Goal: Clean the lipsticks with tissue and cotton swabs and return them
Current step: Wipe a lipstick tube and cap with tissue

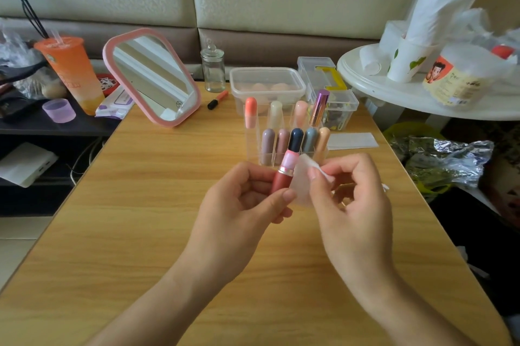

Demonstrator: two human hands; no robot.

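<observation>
Far left of frame I've got a tall orange drink cup w/ straw (pixel 69 72) on a dark side shelf, and a small lilac plastic cup (pixel 59 110) just below it. Next right, a pink-framed tilting mirror (pixel 152 77) stands at the back-left corner of the light wooden table (pixel 157 219). Right of the mirror is a small clear glass jar w/ lid (pixel 213 70), w/ an orange-and-black lip pen (pixel 217 99) lying flat near it.

Upper ctr: a clear acrylic lipstick organiser (pixel 254 146) holds two rows of upright capsule-shaped lipsticks (pixel 281 141) in pastel and dark caps, plus a purple-and-gold metallic lipstick tube (pixel 319 108) leaning in the back row. A clear lidded plastic box (pixel 266 84) sits behind it.

Ctr frame, above the table: my left hand (pixel 239 205) grasps the task's item, a red-brown lipstick w/ silver band and pale pink top (pixel 284 174). Thumb and fingers curl round its lower barrel, top tilted up and slightly right, just in front of the organiser.

Right of that, my right hand (pixel 354 196) pinches a small white tissue pad (pixel 305 177) btwn thumb and forefinger. The pad lies against the lipstick's right side.

Further right, a folded white tissue sheet (pixel 351 141) lies flat on the table beside the organiser. Upper right, a round white side table (pixel 394 94) carries a white paper cup (pixel 408 61).
</observation>
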